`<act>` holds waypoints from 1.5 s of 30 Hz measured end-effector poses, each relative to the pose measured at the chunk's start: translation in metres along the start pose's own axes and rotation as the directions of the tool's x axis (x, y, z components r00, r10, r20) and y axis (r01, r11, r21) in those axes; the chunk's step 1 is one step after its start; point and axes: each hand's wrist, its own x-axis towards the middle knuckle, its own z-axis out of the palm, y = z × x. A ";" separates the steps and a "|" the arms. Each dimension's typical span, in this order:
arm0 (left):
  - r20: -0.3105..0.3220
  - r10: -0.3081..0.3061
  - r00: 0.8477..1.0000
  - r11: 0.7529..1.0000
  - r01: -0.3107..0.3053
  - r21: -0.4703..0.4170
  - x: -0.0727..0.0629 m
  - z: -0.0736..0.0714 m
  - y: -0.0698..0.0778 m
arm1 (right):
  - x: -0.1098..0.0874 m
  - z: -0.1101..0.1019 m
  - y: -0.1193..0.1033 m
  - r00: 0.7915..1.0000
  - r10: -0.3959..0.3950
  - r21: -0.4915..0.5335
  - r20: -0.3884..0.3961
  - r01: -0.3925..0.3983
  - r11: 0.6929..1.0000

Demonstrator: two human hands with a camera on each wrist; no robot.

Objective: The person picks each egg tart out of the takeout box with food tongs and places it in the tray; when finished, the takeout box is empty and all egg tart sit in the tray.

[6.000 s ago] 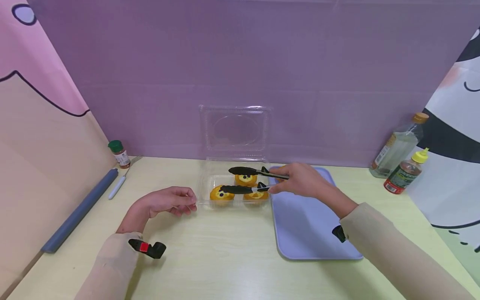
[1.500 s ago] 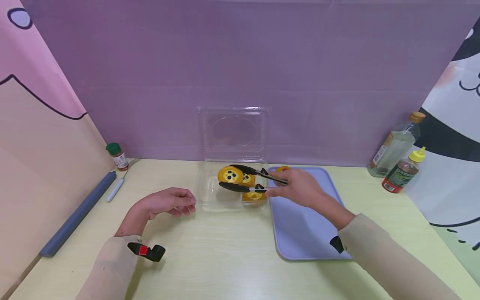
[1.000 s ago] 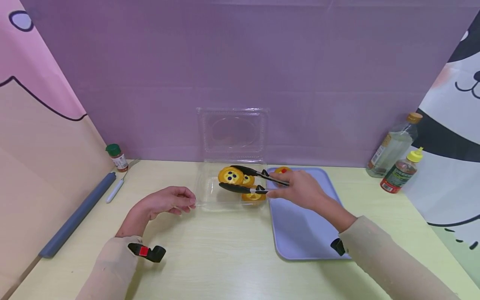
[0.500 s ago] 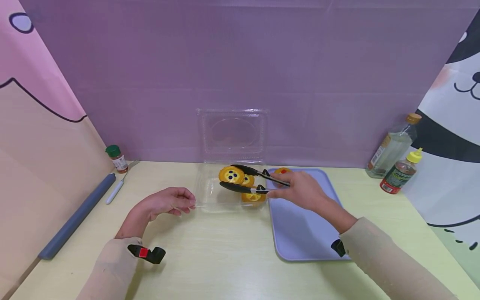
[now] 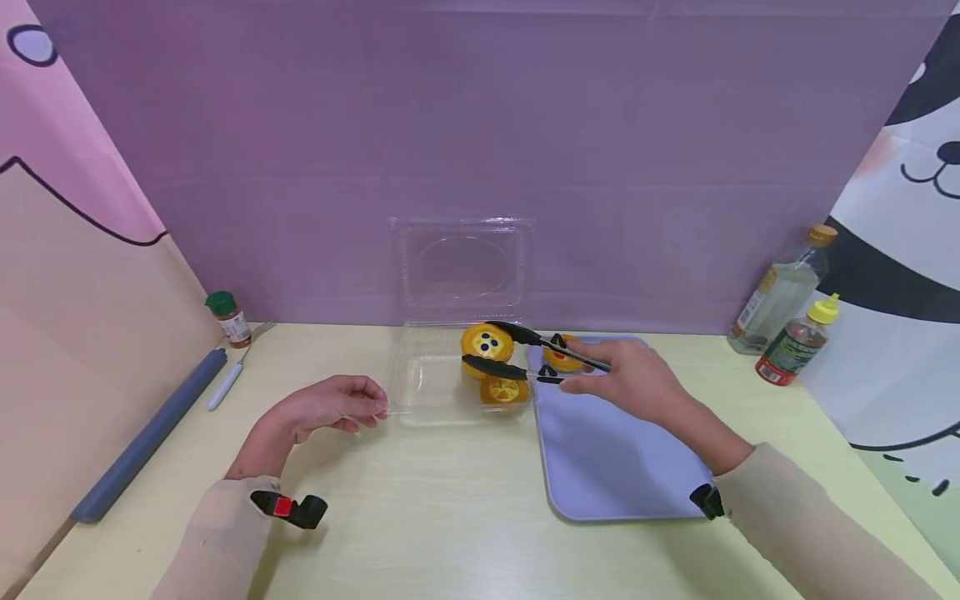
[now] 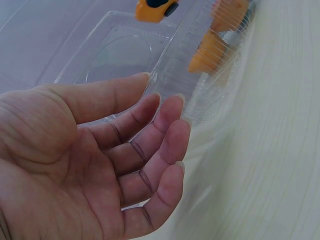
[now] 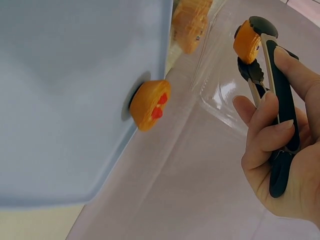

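My right hand grips black-tipped tongs. Between the tong tips a small tart with dark blue dots is held up over the open clear plastic container. Low in the container's right part sits a tart with a yellow pattern; another tart shows through the wall in the left wrist view, mostly hidden from the head view. My left hand is at the container's front left corner, thumb and fingertips at its rim, other fingers loosely bent. A red-topped tart lies on the tray.
The lavender tray lies right of the container, whose lid stands up behind. Two bottles lean at the back right. Leftward are a green-capped jar, a light-handled fork and a long blue roll.
Six seconds ago the tongs hovered open over the tarts; then they lifted the left one, blue-dotted. Now my right hand has carried it rightward. My left hand has stayed at the container's corner.
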 end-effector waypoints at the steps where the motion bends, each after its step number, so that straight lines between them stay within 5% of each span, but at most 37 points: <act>1: -0.001 0.000 1.000 1.000 0.000 0.002 0.000 0.000 0.000 | -0.002 -0.001 0.001 1.000 0.006 -0.002 -0.003 -0.006 1.000; 30: 0.024 0.031 0.999 0.999 -0.031 -0.024 -0.002 0.000 -0.005 | -0.055 -0.036 0.076 0.992 0.079 -0.111 -0.095 -0.089 0.990; 45: 0.015 0.018 1.000 1.000 -0.018 -0.017 0.002 0.000 -0.004 | -0.059 -0.043 0.109 0.981 0.176 -0.118 -0.078 -0.184 0.976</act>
